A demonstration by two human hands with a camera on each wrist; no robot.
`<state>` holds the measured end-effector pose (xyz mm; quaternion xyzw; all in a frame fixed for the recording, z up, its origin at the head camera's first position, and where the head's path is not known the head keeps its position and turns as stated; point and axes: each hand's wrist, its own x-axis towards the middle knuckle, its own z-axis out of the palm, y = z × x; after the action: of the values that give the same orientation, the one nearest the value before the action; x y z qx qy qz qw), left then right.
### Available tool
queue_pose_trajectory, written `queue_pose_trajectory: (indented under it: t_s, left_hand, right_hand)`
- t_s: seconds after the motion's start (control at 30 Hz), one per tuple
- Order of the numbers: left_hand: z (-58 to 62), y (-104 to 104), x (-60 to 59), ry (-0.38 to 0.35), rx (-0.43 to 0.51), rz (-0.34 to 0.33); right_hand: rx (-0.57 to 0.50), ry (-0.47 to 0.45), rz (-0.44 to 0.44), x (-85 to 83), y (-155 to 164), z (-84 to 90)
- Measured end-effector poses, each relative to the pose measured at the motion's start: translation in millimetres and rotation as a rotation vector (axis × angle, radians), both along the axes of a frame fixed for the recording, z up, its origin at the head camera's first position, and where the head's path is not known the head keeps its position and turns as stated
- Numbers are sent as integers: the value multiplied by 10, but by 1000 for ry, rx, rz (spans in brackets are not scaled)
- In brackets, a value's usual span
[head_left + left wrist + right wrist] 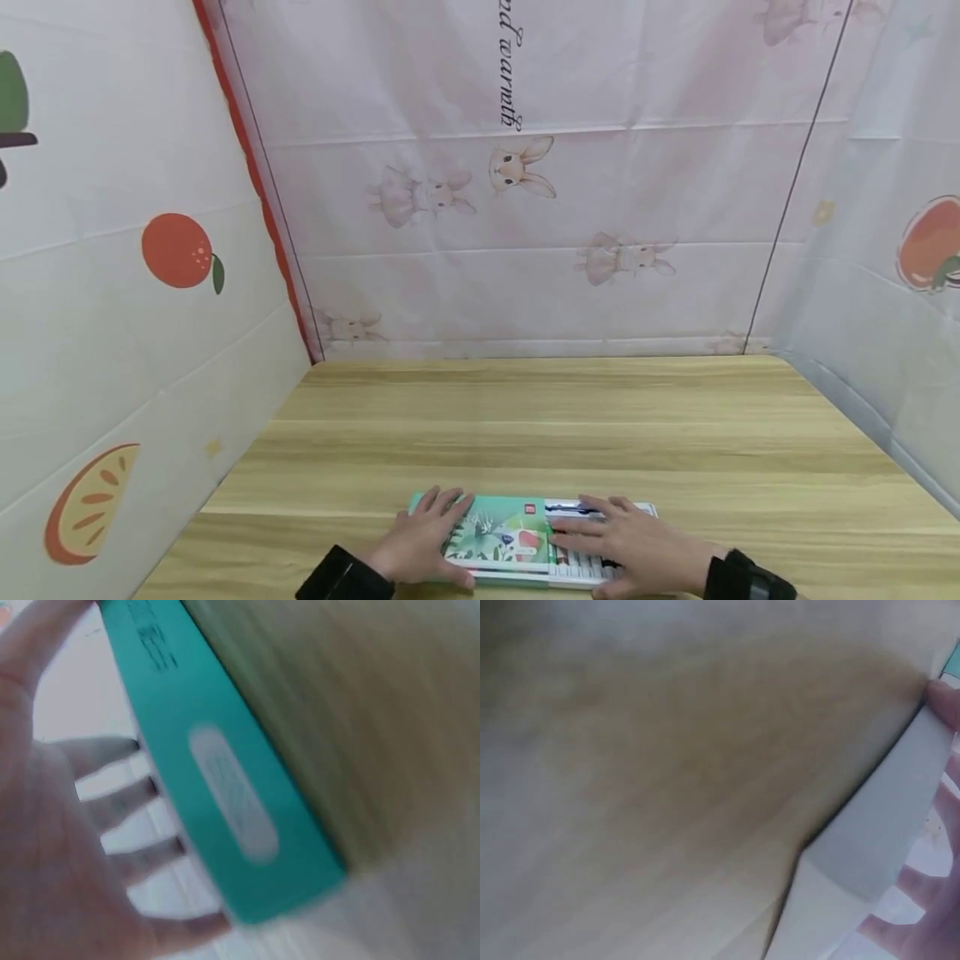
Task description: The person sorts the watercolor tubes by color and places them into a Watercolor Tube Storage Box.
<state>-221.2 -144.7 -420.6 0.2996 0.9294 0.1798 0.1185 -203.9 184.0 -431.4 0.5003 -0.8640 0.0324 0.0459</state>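
Note:
A flat green box sleeve (498, 542) printed with plants lies at the near side of the table. From its right end a white tray (647, 507) sticks out, carrying a row of slim white tubes (573, 567) and a dark slender item along the far side. My left hand (420, 542) grips the sleeve's left end, thumb at the near edge and fingers spread over the top. On the tray's right end, my right hand (641, 550) holds with its thumb low at the near side and fingers across the top, covering part of the contents. The tray's white side wall (877, 817) shows in the right wrist view.
The wooden table (510, 425) stretches behind the box. Printed cloth walls stand at the back (450, 225), left (112, 358) and right (885, 333). Black bands (348, 575) circle both wrists.

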Motion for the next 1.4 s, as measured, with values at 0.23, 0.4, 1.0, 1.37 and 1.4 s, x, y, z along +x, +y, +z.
queue_pose_trajectory:
  t_s: [0.23,0.4,1.0,1.37,1.4]
  left_hand:
    - [-1,-367,-91,-150,138,-52]
    - [29,-585,-86,-239,225,-33]
    - [47,-369,-79,-158,171,-37]
    - [18,-350,-88,-143,173,-12]
    - [13,-340,-96,-150,177,-12]
  right_hand:
    - [-85,-146,-149,76,317,47]
    - [-123,-171,-186,137,645,78]
    - [-82,-182,-175,156,776,16]
    - [-132,-356,-354,100,758,55]
    - [-141,-389,-382,84,765,66]
